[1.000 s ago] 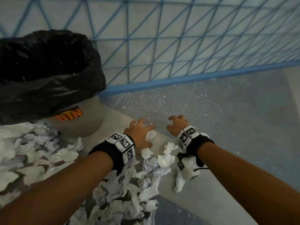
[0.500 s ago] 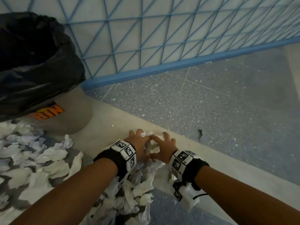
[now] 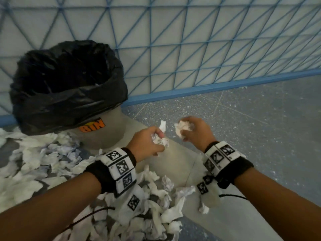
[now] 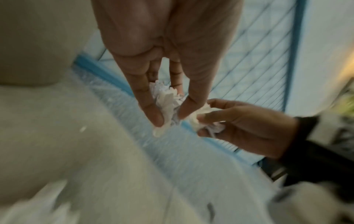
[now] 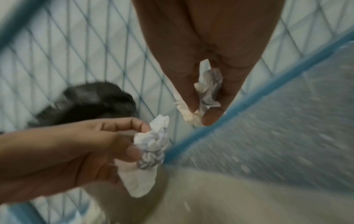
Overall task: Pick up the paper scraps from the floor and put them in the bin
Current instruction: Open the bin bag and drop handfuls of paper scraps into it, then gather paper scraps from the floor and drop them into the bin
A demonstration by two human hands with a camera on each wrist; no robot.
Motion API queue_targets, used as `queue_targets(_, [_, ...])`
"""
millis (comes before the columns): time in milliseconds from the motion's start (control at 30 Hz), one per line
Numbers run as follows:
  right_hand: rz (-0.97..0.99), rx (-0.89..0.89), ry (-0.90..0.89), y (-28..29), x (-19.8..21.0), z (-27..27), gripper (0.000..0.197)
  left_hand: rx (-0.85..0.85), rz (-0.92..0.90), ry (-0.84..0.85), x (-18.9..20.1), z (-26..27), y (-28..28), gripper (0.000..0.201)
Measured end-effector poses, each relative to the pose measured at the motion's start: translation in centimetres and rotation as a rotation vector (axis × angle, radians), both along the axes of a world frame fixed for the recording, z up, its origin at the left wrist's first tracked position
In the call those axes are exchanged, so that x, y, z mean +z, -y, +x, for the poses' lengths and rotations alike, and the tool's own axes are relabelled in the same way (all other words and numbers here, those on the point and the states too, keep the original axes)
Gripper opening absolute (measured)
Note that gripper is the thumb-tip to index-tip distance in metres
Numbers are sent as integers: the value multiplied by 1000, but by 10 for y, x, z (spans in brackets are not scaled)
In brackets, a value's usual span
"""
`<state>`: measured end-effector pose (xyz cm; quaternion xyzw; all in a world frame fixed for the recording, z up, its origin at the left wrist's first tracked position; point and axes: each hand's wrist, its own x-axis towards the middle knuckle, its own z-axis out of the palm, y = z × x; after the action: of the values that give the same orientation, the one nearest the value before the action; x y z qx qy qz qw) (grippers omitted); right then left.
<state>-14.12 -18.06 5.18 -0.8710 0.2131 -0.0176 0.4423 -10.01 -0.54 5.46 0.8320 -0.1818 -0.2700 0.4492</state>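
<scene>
Currently left hand (image 3: 146, 142) is gripping a crumpled wad of paper scraps (image 3: 160, 137), fingers curled round it; right hand (image 3: 197, 132) is gripping a second wad (image 3: 183, 129) the same way. Both hands are hovering above the floor (image 3: 260, 129), close together, just right of the bin (image 3: 97, 134). More loose scraps (image 3: 43, 162) are lying heaped on the floor at the bin's base and under the forearms. Black bag (image 3: 69, 87) is lining the bin; blue mesh fence (image 3: 208, 49) is standing behind

I count one bin (image 3: 102, 129) at ten o'clock, with one black bag (image 3: 66, 94) in it. My two hands, left hand (image 3: 145, 145) and right hand (image 3: 198, 131), hold one paper wad each; floor scraps (image 3: 152, 206) at six o'clock are too many to count
</scene>
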Motion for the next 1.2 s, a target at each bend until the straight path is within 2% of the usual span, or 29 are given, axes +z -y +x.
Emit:
queue_targets(67, [92, 23, 168, -10, 42, 23, 33, 26, -168, 47, 49, 8, -19, 30])
queue_targets(133, [153, 76, 332, -30, 85, 46, 35, 61, -252, 203, 98, 23, -46, 29])
queue_targets(233, [160, 194, 517, -72, 135, 83, 34, 198, -252, 409, 153, 56, -89, 31])
queue_targets(333, [-12, 250, 530, -117, 157, 120, 39, 363, -92, 578, 170, 92, -120, 32])
queue_targets(400, [-129, 288, 466, -144, 160, 137, 43, 391, 95, 633, 166, 109, -129, 37])
queue_targets(533, [-364, 531, 254, -177, 153, 152, 50, 215, 352, 564, 150, 123, -134, 57])
queue_targets(633, [-410, 626, 107, -182, 150, 153, 68, 124, 524, 481, 152, 125, -137, 70])
queue_targets(667, [-427, 632, 90, -181, 152, 151, 74, 105, 569, 506, 154, 124, -138, 69])
queue_targets(733, [-424, 626, 115, -177, 157, 141, 77, 106, 653, 672, 160, 117, -141, 63])
queue_targets(800, [-372, 584, 205, -167, 156, 123, 70, 143, 549, 845, 163, 99, -142, 53])
queue_targets(867, [-311, 487, 327, -150, 140, 99, 58, 132, 238, 948, 155, 68, -140, 41])
queue_targets(933, [-251, 377, 428, -128, 111, 73, 44, -21, 15, 1029, 134, 30, -132, 33])
queue_targets(1000, [-249, 323, 454, -109, 78, 45, 39, -259, 6, 1063, 99, -6, -117, 28])
queue_targets(1067, [-260, 340, 454, -100, 58, 23, 41, -412, 73, 994, 58, -32, -98, 29])
queue_targets(1133, [-245, 389, 475, -97, 55, 21, 40, -434, 121, 906, 26, -44, -78, 37])
queue_targets(1200, [-219, 429, 518, -99, 63, 35, 36, -378, 140, 840, 15, -39, -64, 46])
